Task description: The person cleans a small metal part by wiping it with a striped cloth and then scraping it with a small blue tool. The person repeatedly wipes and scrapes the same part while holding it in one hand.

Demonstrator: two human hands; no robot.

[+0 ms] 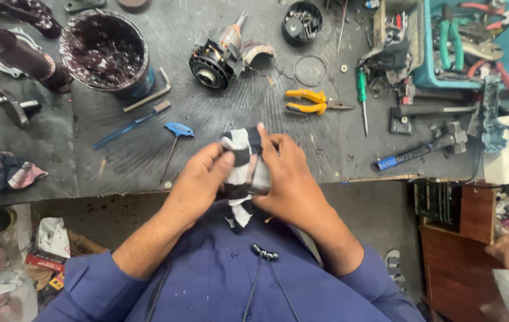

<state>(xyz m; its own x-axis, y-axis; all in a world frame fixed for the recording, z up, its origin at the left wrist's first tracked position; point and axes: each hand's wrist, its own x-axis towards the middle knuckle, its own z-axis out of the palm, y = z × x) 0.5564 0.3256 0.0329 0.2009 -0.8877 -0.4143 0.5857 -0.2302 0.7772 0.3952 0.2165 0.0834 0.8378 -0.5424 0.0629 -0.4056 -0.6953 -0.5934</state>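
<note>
The left hand point(198, 179) and the right hand point(290, 176) are both closed around a black-and-white striped rag point(244, 170), bunched between them, with one end hanging down toward the blue shirt. Whether anything is wrapped inside the rag cannot be told. The hands hold it just over the near edge of the dark workbench point(230, 113), about midway along it.

Just beyond the hands lie a blue-handled T key point(177, 132) to the left and yellow-handled pliers point(309, 101) to the right, with a green-handled screwdriver point(362, 98) beside the pliers. Farther back, near the middle of the bench, a motor armature point(222, 55) lies on its side, and a wire ring point(310, 70) is next to it.

At the far left stands a round tin point(106, 50), open and nearly full of dark, glossy grease. At the far edge, a small black cup point(302, 22) holds screws and small metal parts. In the far right corner, a teal tray point(499, 45) holds pliers with green and red handles. A blue-handled hammer point(424, 146) lies near the right front edge.
</note>
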